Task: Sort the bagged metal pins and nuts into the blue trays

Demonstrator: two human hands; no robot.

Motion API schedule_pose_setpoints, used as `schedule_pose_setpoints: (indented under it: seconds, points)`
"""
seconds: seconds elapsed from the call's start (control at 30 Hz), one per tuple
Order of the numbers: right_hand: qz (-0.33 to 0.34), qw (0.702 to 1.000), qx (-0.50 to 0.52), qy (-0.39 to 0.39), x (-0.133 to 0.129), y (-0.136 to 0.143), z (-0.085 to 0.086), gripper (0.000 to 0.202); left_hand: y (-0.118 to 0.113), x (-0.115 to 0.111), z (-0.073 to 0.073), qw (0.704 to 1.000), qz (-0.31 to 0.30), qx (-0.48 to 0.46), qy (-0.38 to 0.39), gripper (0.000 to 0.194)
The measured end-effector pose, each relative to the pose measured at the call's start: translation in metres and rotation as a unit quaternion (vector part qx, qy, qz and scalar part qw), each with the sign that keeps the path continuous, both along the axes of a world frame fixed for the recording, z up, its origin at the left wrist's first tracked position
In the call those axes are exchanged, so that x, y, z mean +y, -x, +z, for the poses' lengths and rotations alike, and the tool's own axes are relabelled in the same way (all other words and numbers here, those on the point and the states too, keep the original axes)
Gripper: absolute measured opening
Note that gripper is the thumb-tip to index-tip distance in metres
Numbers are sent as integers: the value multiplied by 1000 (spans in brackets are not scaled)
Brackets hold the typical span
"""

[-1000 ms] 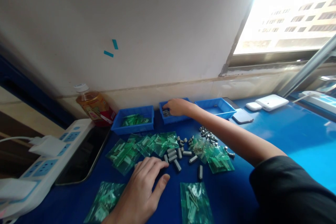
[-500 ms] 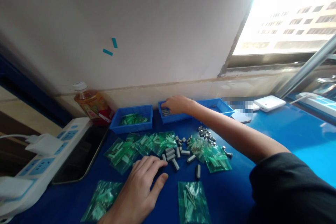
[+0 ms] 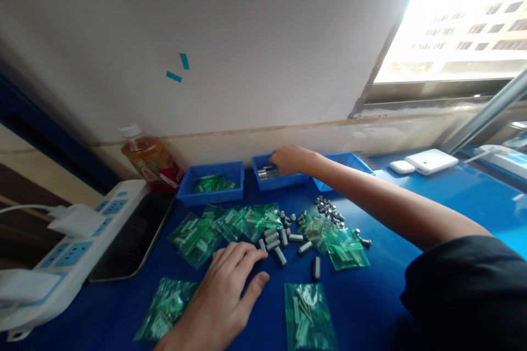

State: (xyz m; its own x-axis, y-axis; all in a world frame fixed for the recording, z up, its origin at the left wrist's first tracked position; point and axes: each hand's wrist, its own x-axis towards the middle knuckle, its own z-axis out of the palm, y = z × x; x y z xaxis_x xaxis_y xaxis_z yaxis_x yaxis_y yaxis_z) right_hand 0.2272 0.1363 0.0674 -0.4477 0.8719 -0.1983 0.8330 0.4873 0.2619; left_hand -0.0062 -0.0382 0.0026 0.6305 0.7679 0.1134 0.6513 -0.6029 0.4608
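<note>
My left hand [image 3: 230,290] lies on the blue table, thumb apart and fingers stretched, with its fingertips at several grey metal hex spacers [image 3: 280,255]. Over the middle blue tray [image 3: 284,182], my right hand [image 3: 291,160] reaches down with fingers bent together. Thin metal pins [image 3: 267,173] lie in that tray beside the fingers; anything pinched is hidden. Green plastic bags of small parts [image 3: 193,241] lie behind my left hand. Another filled bag [image 3: 309,315] is to its right, and one more bag [image 3: 167,307] to its left. Short bolts [image 3: 329,209] form a loose pile under my right forearm.
Another blue tray [image 3: 212,196] at the left holds green bags, and a third tray [image 3: 349,162] is partly behind my right arm. A power strip [image 3: 78,252], a dark phone [image 3: 135,241] and a drink bottle [image 3: 150,162] stand left. White devices [image 3: 432,162] lie right.
My right hand has moved right within the middle tray, uncovering more pins at its left end. My left hand stays by the spacers. The view has shifted slightly.
</note>
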Motion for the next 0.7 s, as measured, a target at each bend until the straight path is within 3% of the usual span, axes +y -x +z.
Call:
schedule_pose_setpoints:
  seconds: [0.23, 0.43, 0.7]
  points:
    - [19, 999, 37, 30, 6, -10, -6, 59, -2, 0, 5, 1000, 12, 13, 13, 27]
    - [-3, 998, 39, 50, 9, -9, -4, 48, -1, 1, 3, 1000, 2, 20, 8, 27]
    - [9, 989, 121, 85, 12, -10, -15, 51, -1, 1, 1, 1000, 4, 14, -1, 27]
